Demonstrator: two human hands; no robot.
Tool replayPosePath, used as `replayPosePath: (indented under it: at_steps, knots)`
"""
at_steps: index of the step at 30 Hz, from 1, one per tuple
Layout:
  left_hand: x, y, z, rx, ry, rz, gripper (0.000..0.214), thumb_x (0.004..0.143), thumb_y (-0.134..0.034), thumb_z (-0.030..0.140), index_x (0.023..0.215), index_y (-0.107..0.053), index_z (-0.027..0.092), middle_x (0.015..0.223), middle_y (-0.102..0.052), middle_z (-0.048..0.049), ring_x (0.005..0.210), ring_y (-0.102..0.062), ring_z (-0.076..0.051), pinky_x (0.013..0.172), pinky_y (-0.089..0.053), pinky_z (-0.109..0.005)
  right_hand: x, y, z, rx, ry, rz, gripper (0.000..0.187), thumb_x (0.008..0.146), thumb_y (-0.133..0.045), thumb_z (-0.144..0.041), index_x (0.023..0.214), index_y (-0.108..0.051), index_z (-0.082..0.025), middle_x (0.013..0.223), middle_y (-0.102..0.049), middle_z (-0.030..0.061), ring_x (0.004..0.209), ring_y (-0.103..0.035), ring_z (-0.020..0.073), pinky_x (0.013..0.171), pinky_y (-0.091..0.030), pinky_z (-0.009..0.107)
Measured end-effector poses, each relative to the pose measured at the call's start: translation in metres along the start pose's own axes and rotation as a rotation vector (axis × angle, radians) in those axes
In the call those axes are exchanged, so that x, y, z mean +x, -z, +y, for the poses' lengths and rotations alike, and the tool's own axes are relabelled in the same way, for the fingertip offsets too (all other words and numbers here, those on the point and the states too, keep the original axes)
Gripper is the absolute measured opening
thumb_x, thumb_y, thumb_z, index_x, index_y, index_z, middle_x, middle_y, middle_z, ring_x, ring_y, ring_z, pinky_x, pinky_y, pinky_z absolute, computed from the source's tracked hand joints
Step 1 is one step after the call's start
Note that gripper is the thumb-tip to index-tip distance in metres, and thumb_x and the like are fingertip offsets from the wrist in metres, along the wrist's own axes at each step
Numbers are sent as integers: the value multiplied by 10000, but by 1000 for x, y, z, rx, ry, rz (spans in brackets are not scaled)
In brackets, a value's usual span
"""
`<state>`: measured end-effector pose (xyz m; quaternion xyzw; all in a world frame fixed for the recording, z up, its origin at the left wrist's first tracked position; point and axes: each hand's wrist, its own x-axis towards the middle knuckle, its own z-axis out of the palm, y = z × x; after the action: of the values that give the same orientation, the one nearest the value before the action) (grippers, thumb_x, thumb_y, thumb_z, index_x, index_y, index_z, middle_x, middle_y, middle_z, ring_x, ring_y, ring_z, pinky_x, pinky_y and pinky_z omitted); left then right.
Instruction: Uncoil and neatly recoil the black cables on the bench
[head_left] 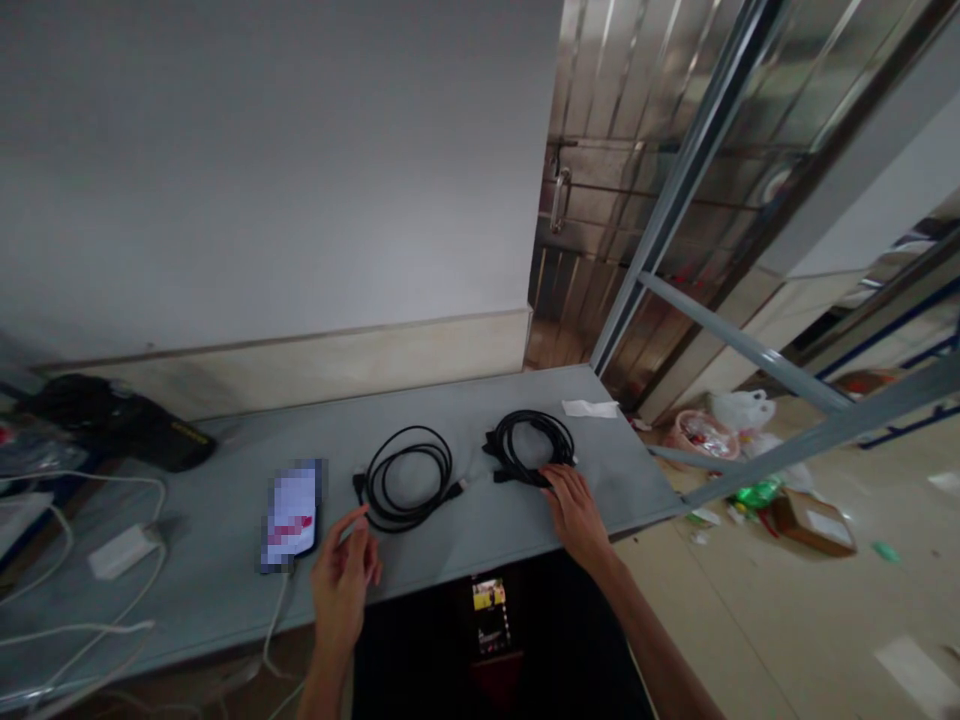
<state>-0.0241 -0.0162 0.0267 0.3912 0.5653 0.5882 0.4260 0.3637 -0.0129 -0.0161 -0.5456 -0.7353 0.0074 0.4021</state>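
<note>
A loosely coiled black cable (407,478) with plug ends lies on the grey table (465,545). My left hand (343,575) is at its lower left side, index finger stretched towards the coil and the other fingers loosely bent, with nothing visible in it. Further right lies a thicker, tighter bundle of black cables (531,445), several plugs showing on its left side. The fingers of my right hand (576,508) are bent over the bundle's lower right edge and grip it; the fingertips are partly hidden.
A lit phone (291,515) with a white cable lies left of my left hand. Beyond it are a white adapter (124,552) and a black bag-like item (120,420). Another lit phone (491,612) rests on my lap. A paper strip (590,408) lies near a metal frame (750,345).
</note>
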Motion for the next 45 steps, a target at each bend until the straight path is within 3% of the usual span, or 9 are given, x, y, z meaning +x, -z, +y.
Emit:
replayPosePath:
  at_steps: [10, 16, 21, 25, 29, 33, 37, 40, 45]
  knots:
    - [-1, -2, 7, 47, 30, -1, 661, 887, -849, 734, 1281, -741, 214, 638, -541, 74, 502, -450, -111, 434, -431, -212, -5, 8, -5, 42, -171, 241, 348, 1193, -451, -383, 1407, -649, -192, 1285, -760, 175, 1214, -728, 295, 1037, -621, 516]
    - [-2, -3, 7, 108, 25, -16, 687, 900, -812, 769, 1294, -732, 212, 641, -541, 73, 491, -454, -111, 444, -414, -214, 26, 54, -41, 301, -525, 504, 442, 1167, -518, -574, 1271, -681, -176, 945, -665, 45, 863, -640, 206, 834, -568, 383]
    - [-9, -6, 15, 186, -37, 20, 716, 911, -770, 804, 1252, -742, 176, 632, -547, 53, 520, -470, -130, 473, -399, -231, 37, 92, -85, 621, -608, 598, 362, 1134, -623, -574, 1151, -671, -216, 800, -520, -45, 718, -523, 145, 717, -520, 307]
    - [-41, -20, 33, 225, -43, -43, 687, 936, -756, 790, 1233, -765, 171, 628, -551, 40, 562, -512, -147, 512, -419, -244, 16, 97, -118, 717, -684, 488, 362, 1133, -628, -584, 1017, -612, -241, 771, -506, -48, 679, -508, 136, 666, -509, 287]
    - [-97, -51, 55, 182, 39, -355, 578, 1038, -681, 706, 1275, -801, 192, 712, -678, -14, 633, -638, -180, 605, -542, -272, -18, 80, -150, 761, -803, 366, 427, 1122, -612, -638, 965, -615, -242, 749, -557, -26, 654, -546, 147, 621, -514, 273]
    - [-136, -85, 70, 136, 166, -506, 653, 1063, -626, 718, 1463, -771, 222, 1277, -831, -141, 1243, -770, -305, 1116, -610, -395, -46, 65, -171, 725, -778, 151, 442, 1093, -652, -647, 1148, -780, -228, 959, -798, 78, 903, -776, 229, 806, -671, 307]
    - [-135, -101, 75, 65, 191, -386, 607, 981, -734, 741, 1273, -856, 223, 1252, -847, -131, 1295, -754, -355, 1118, -619, -428, -42, 70, -180, 711, -493, -162, 478, 1120, -632, -545, 1490, -755, -270, 1467, -779, 128, 1409, -727, 282, 1203, -603, 410]
    - [-120, -95, 80, 21, 227, -319, 546, 905, -840, 706, 1150, -885, 220, 1093, -868, -127, 1088, -813, -358, 1006, -656, -430, -26, 79, -180, 788, -391, -320, 418, 1162, -557, -486, 1456, -768, -275, 1390, -810, 112, 1320, -773, 263, 1183, -611, 396]
    - [-92, -58, 88, 33, 281, -239, 651, 886, -859, 690, 1287, -854, 177, 1129, -872, -160, 1051, -830, -373, 1029, -651, -480, -17, 89, -146, 739, -568, -114, 449, 1164, -528, -572, 1086, -819, -239, 1029, -842, 82, 1013, -816, 237, 908, -667, 304]
